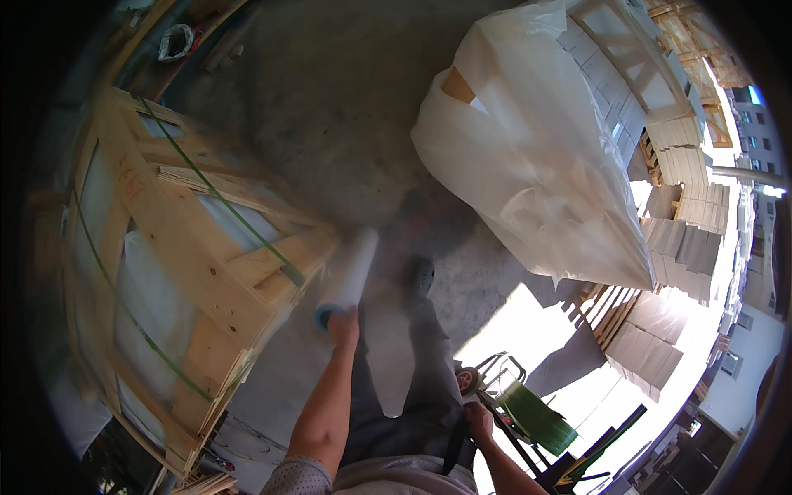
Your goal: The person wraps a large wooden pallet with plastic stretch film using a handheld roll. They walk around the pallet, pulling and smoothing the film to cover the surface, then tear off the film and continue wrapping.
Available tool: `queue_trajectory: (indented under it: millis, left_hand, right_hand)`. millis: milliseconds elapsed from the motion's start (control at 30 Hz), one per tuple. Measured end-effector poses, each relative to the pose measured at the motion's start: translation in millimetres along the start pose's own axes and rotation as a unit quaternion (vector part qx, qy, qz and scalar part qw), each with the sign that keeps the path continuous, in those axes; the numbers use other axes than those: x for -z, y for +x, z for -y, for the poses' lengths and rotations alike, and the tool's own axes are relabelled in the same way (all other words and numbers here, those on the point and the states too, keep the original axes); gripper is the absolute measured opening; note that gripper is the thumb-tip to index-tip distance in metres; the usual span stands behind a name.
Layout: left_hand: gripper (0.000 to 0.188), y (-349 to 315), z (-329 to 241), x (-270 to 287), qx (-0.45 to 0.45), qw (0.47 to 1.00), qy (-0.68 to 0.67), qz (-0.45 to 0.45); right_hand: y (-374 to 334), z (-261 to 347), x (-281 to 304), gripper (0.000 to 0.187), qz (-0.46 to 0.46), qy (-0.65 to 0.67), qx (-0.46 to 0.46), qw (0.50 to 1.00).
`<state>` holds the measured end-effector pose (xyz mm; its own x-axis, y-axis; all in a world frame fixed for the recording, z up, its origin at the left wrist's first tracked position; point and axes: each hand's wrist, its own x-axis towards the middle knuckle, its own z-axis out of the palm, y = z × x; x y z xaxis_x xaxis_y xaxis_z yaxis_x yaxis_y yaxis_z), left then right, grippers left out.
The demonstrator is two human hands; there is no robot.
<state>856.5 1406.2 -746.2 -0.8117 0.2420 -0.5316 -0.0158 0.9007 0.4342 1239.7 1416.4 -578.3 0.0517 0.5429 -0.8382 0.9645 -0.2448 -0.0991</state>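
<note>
My left hand is closed around the blue-rimmed end of a roll of clear stretch film. The roll slants away from me, down beside my left leg, close to the corner of a wooden crate. By my right hip, my right hand is closed, next to a dark strap that hangs at my waist. Whatever its fingers hold, if anything, is hidden.
Green strapping runs over the crate. At the right, a white plastic sheet drapes a stack, with stacked pale boxes beyond. A wheeled cart with a coil of green strapping stands near my right arm. Sunlight falls on the floor there.
</note>
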Motion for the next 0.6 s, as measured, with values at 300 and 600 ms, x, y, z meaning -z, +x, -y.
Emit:
queue_trajectory:
  millis: [300, 600]
  left_hand:
    - [0.034, 3.9, 103.4, 69.5, -0.367, 0.855, 0.327, 0.168]
    - [0.053, -9.6, 124.9, 75.7, 0.027, 0.993, 0.059, 0.095]
  right_hand:
    - [-78.9, 53.5, -92.9, 0.028, -0.057, -0.050, -0.050, 0.996]
    - [-135.1, 59.8, -163.6, 0.037, 0.060, 0.090, -0.109, 0.988]
